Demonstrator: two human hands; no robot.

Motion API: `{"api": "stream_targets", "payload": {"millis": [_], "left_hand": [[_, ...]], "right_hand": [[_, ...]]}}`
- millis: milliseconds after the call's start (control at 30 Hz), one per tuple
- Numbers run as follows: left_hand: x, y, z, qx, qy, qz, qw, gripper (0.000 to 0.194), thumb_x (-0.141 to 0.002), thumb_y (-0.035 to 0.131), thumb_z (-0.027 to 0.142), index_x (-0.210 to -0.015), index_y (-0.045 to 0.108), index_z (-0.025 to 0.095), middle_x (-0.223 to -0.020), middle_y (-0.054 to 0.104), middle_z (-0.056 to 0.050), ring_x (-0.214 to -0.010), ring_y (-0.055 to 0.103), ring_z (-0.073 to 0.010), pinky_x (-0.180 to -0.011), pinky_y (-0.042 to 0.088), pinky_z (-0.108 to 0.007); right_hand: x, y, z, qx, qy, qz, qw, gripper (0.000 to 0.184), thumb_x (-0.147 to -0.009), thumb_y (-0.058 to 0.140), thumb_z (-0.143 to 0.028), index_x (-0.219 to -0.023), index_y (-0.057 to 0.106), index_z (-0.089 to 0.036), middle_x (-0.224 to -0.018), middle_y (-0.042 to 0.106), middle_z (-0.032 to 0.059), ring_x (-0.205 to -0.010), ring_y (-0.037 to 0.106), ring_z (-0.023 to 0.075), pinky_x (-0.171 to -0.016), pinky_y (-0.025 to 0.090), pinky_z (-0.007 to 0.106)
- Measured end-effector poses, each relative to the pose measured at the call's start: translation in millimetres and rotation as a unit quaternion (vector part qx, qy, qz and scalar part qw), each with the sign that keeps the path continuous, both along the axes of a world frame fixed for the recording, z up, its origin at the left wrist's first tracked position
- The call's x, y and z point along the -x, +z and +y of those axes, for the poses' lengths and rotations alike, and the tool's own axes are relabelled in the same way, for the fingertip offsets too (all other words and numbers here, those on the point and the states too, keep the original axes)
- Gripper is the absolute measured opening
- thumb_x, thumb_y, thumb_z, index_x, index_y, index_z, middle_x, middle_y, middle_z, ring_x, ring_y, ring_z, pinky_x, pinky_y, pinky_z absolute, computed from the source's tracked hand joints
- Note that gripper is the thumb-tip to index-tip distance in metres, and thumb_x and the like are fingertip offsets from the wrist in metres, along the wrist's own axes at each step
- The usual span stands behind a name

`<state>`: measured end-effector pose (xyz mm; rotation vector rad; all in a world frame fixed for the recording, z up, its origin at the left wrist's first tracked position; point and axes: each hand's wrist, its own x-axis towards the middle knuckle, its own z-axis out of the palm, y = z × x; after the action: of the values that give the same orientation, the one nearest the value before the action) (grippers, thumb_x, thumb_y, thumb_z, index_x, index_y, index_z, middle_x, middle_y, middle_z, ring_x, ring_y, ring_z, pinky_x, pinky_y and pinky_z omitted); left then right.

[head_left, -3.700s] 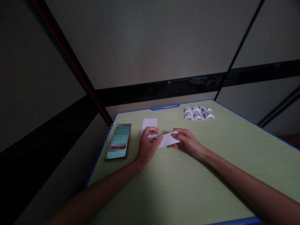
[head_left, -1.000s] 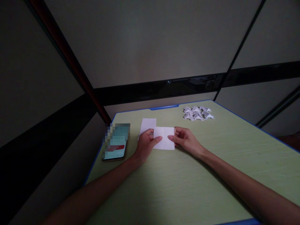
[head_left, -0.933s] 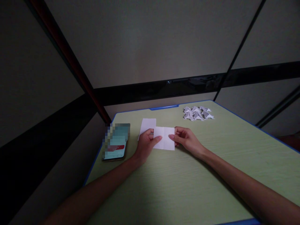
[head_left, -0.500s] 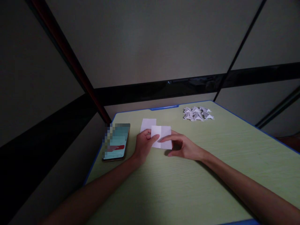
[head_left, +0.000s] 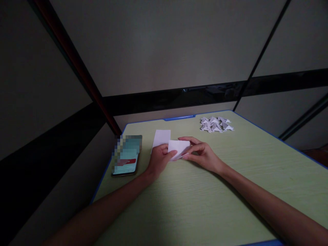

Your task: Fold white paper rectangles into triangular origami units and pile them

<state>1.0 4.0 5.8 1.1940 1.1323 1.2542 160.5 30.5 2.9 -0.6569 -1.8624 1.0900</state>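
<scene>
A small white sheet of paper (head_left: 176,147) is held up between both hands over the table. My left hand (head_left: 159,160) grips its left side, thumb on the near face and fingers behind. At the lower right corner, my right hand (head_left: 202,154) pinches the paper between thumb and fingers, and that corner is bent over. One finger of the right hand lies behind the top edge. Just beyond my left hand, a white stack or sheet of paper (head_left: 162,136) lies flat, partly covered by that hand.
On the left of the pale table (head_left: 246,164) lies a phone (head_left: 128,153) with a lit screen, partly pixelated. Several folded white paper figures (head_left: 216,124) sit in two rows at the back right. A blue strip (head_left: 179,118) runs along the back edge, before a wall.
The right fingers have moved from lying across the paper's face to pinching its lower right corner, which now bends over. The paper has tilted and shifted slightly right.
</scene>
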Motion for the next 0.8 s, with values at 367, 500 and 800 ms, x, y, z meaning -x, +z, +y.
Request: {"api": "stream_targets", "payload": {"millis": [367,500,800], "left_hand": [[-2,-6.5,0,0.027,-0.120,0.089,0.988,0.009,-0.061,0.058,0.018,-0.064,0.061,0.010,-0.040,0.055,0.001,-0.032,0.047,-0.0064,-0.033,0.036,-0.015],[-2,-6.5,0,0.035,-0.141,0.116,0.983,0.006,-0.060,0.058,0.016,-0.060,0.059,0.010,-0.039,0.053,0.002,-0.030,0.044,-0.0047,-0.031,0.030,-0.014],[7,-5.6,9,0.027,-0.039,0.085,0.995,0.009,-0.055,0.060,0.013,-0.063,0.055,0.011,-0.043,0.056,0.001,-0.039,0.051,-0.0082,-0.042,0.038,-0.018]], "right_hand": [[2,1.0,0,0.048,0.030,-0.003,0.998,0.008,-0.063,0.064,-0.021,-0.057,0.062,-0.015,-0.089,0.057,0.0058,-0.079,0.053,0.0137,-0.071,0.040,0.030],[1,2.1,-1,0.040,0.013,-0.035,0.998,0.013,-0.060,0.065,-0.022,-0.052,0.059,-0.014,-0.071,0.054,0.0029,-0.063,0.049,0.0109,-0.059,0.037,0.026],[-3,3.1,2,0.053,-0.123,-0.043,0.990,0.021,-0.057,0.065,-0.028,-0.045,0.053,-0.015,-0.054,0.042,-0.0023,-0.050,0.038,0.0086,-0.047,0.027,0.024]]}}
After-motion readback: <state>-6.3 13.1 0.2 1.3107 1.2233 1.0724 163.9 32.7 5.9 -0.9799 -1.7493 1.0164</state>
